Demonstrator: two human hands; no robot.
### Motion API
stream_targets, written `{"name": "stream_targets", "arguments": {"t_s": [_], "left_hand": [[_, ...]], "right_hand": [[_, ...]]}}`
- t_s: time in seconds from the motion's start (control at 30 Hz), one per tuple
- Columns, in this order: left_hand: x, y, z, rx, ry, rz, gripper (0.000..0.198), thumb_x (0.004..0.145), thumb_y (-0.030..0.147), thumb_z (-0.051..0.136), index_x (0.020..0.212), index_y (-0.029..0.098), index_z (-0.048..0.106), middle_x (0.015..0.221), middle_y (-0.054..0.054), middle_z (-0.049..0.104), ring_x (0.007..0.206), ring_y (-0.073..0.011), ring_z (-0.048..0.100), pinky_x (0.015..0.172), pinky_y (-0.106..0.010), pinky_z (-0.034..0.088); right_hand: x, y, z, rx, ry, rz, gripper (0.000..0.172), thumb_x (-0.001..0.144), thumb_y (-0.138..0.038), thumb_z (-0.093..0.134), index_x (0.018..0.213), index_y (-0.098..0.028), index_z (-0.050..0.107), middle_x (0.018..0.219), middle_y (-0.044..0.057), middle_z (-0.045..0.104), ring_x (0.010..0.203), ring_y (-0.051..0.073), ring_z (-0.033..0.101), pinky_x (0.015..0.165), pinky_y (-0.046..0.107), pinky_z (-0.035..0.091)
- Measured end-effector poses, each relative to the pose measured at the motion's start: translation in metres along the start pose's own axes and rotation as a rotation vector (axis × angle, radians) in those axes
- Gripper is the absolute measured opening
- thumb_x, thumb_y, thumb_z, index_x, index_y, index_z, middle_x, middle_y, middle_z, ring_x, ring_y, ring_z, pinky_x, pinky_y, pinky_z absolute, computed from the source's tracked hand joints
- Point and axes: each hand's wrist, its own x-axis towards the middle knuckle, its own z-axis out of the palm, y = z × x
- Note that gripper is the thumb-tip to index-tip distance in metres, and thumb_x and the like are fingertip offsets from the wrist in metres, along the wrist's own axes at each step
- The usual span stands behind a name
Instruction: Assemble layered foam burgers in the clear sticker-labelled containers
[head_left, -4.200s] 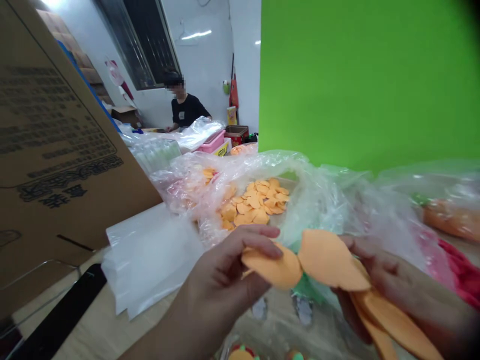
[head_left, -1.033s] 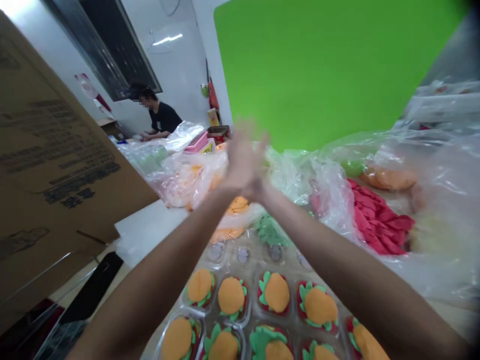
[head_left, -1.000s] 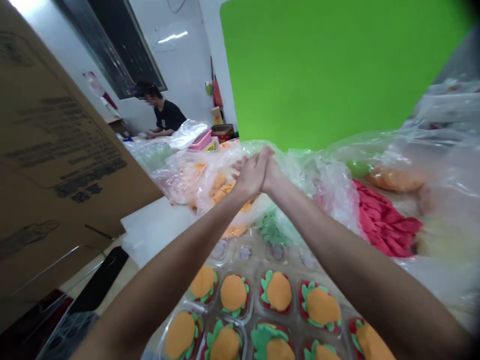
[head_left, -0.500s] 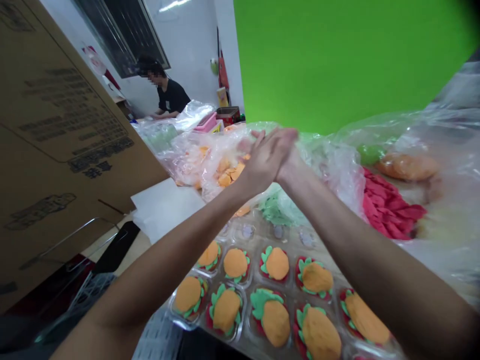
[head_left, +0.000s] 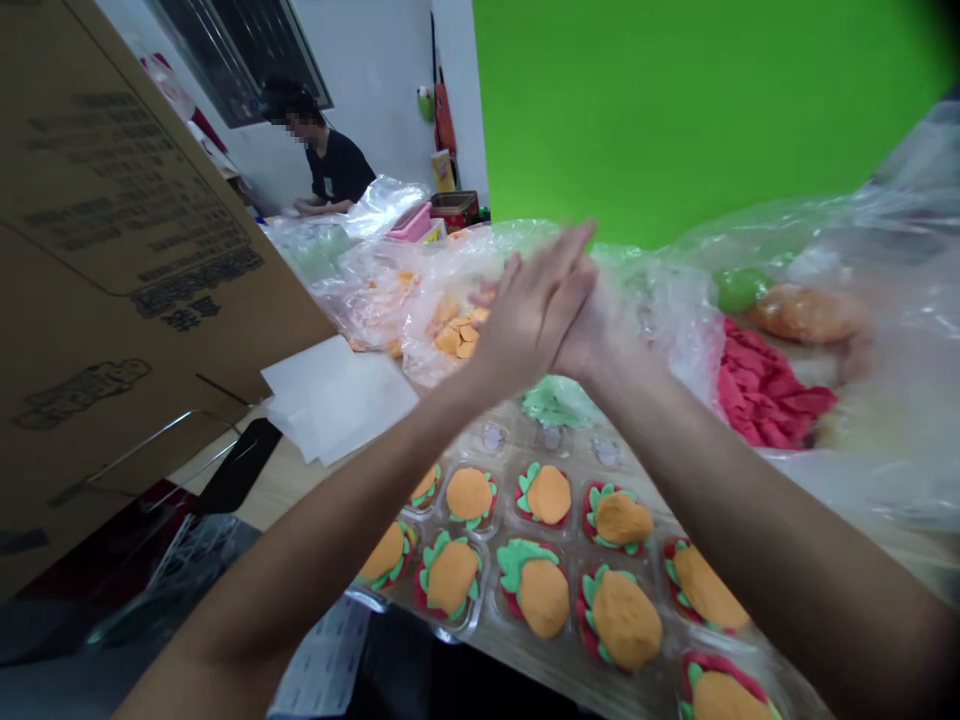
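Note:
My left hand (head_left: pixel 525 315) and my right hand (head_left: pixel 589 310) are pressed palm to palm above the back of a clear plastic tray (head_left: pixel 487 550). Whatever lies between the palms, if anything, is hidden. The left fingers are slightly apart and blurred; the right fingers are mostly covered. In the tray's front compartments sit several orange rounds (head_left: pixel 544 597) on green frilly and red pieces. Its back compartments hold small pale shapes (head_left: pixel 606 451). Green pieces (head_left: pixel 559 402) lie just behind the tray, below my hands.
Bags hold orange pieces (head_left: pixel 459 332) and red pieces (head_left: pixel 772 390). White sheets (head_left: pixel 337 395) lie left of the tray, beside a large cardboard box (head_left: pixel 150 240). A green panel (head_left: pixel 675 120) stands behind. A person (head_left: pixel 337 170) sits at the far left.
My hands have shifted slightly against each other, with the left fingers now pointing more upward. The view has tilted down a little, so the scene sits higher in the frame.

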Motion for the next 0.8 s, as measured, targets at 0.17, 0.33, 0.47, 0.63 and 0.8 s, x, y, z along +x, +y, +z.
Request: {"name": "stream_targets", "arguments": {"t_s": [0.17, 0.33, 0.47, 0.63, 0.8], "left_hand": [[-0.031, -0.071, 0.004, -0.122, -0.438, -0.239, 0.047, 0.085, 0.048, 0.034, 0.111, 0.014, 0.054, 0.119, -0.013, 0.055, 0.108, -0.0255, 0.052, 0.093, -0.039, 0.036], [-0.065, -0.086, -0.012, 0.266, -0.445, -0.024, 0.026, 0.084, 0.033, 0.043, 0.093, 0.020, 0.063, 0.091, -0.007, 0.065, 0.085, -0.0225, 0.057, 0.081, -0.034, 0.039], [-0.114, -0.114, -0.016, 0.435, -0.463, -0.043, 0.021, 0.081, 0.024, 0.048, 0.091, 0.021, 0.066, 0.083, -0.007, 0.064, 0.081, -0.0223, 0.054, 0.079, -0.035, 0.037], [-0.143, -0.132, -0.013, 0.668, -0.431, -0.018, 0.030, 0.085, 0.026, 0.044, 0.112, 0.024, 0.056, 0.100, -0.007, 0.058, 0.097, -0.0236, 0.047, 0.085, -0.039, 0.035], [-0.150, -0.125, -0.015, 0.652, -0.477, 0.082, 0.034, 0.080, 0.020, 0.053, 0.114, 0.023, 0.051, 0.117, -0.006, 0.052, 0.109, -0.0229, 0.043, 0.092, -0.041, 0.035]], "right_hand": [[-0.022, -0.051, -0.036, 0.110, 0.427, -0.586, 0.066, 0.085, -0.035, -0.007, 0.127, -0.016, 0.041, 0.132, -0.003, 0.042, 0.121, 0.017, 0.036, 0.088, 0.030, 0.033], [-0.073, 0.043, -0.023, -0.692, 0.025, -0.435, 0.033, 0.087, -0.026, 0.039, 0.115, -0.019, 0.053, 0.116, 0.006, 0.057, 0.108, 0.017, 0.051, 0.090, 0.031, 0.039], [-0.112, 0.130, -0.022, -0.848, -0.145, -0.222, 0.021, 0.084, -0.024, 0.046, 0.090, -0.014, 0.063, 0.083, 0.011, 0.064, 0.080, 0.024, 0.059, 0.071, 0.038, 0.047], [-0.129, 0.150, -0.021, -0.931, -0.196, -0.144, 0.020, 0.079, -0.026, 0.056, 0.095, -0.014, 0.059, 0.094, 0.013, 0.057, 0.090, 0.027, 0.051, 0.078, 0.045, 0.042], [-0.142, 0.144, -0.017, -0.799, -0.177, -0.254, 0.007, 0.081, -0.012, 0.048, 0.080, -0.019, 0.050, 0.095, 0.007, 0.058, 0.088, 0.021, 0.053, 0.073, 0.037, 0.044]]}}
